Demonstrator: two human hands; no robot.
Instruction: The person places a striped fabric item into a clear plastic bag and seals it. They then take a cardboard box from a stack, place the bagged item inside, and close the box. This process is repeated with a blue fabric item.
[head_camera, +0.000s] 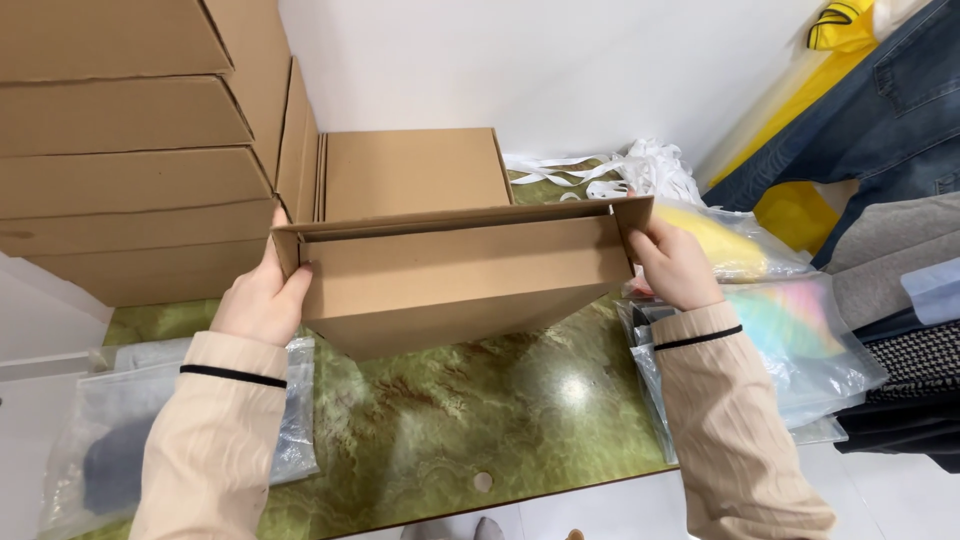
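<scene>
A brown cardboard box (455, 280), partly folded, is held up over a green marbled table (450, 430). My left hand (262, 300) grips its left end, fingers on the side flap. At the opposite end my right hand (675, 262) holds the right flap. The box tilts with its long wall facing me. Both sleeves are beige with a thin black band.
Stacked flat cardboard boxes (130, 150) fill the far left, with another box (410, 170) behind. Clear plastic bags with garments lie at the left (120, 440) and right (790, 330). White strips (640, 170) lie at the back. Clothes (890, 130) hang at the right.
</scene>
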